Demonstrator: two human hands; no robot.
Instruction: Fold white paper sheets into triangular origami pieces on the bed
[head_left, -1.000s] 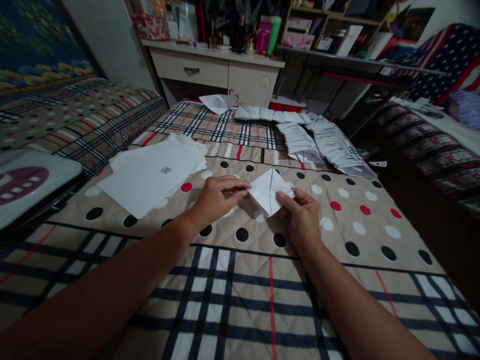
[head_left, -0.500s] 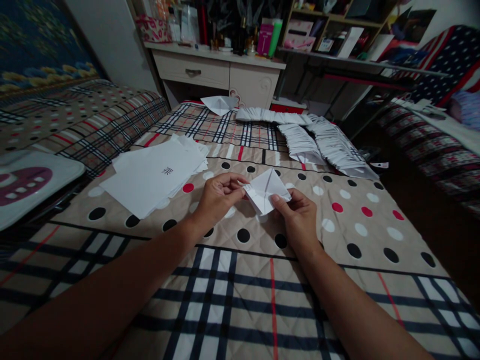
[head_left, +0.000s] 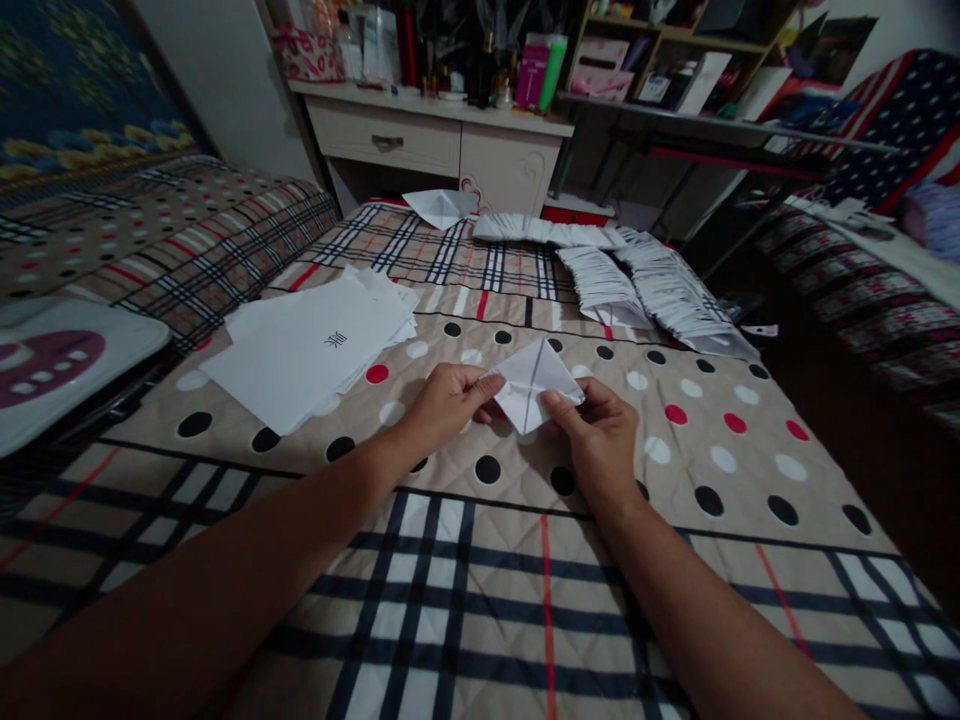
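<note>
A small diamond of folded white paper [head_left: 534, 375] is held between my two hands over the dotted bedspread [head_left: 420, 480]. Creases cross its face, one running from the top corner to the bottom. My left hand [head_left: 454, 400] pinches its left corner, thumb on top and fingers beneath. At the right corner my right hand [head_left: 600, 425] grips it the same way, thumb pressed on the face. To the left lies a loose stack of white paper sheets [head_left: 300, 350], the top one bearing a small printed mark.
Rows of folded white papers [head_left: 675, 290] stand packed at the bed's far right. Another folded paper [head_left: 441, 208] lies by the far edge. A white box-like thing with a purple patch [head_left: 75, 360] is at the left. Behind stands a white dresser [head_left: 382, 135] crowded with bottles.
My left hand has shifted slightly right, and its thumb now presses onto the left corner of the folded paper. My right hand keeps its hold almost unchanged.
</note>
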